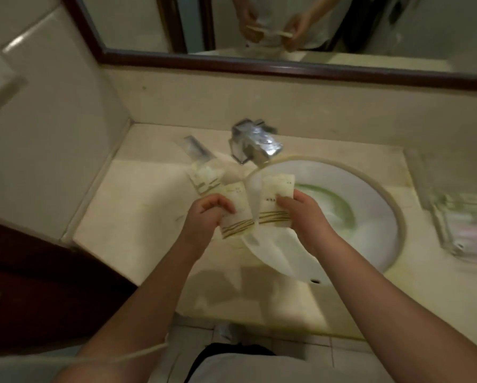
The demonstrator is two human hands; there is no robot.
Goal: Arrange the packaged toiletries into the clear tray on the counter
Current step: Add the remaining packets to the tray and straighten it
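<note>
My left hand (208, 217) grips a cream toiletry packet with gold stripes (236, 214) over the sink's left rim. My right hand (301, 214) pinches a second matching packet (276, 200) just beside it. The two packets nearly touch. More cream packets (204, 176) lie on the counter left of the tap, next to a clear wrapped comb (197, 147). The clear tray (464, 225) sits blurred at the far right of the counter, well away from both hands.
A chrome tap (255, 143) stands behind the white basin (342, 211). The beige counter (138, 217) meets a tiled wall on the left. A wood-framed mirror (259, 66) runs along the back and reflects the hands.
</note>
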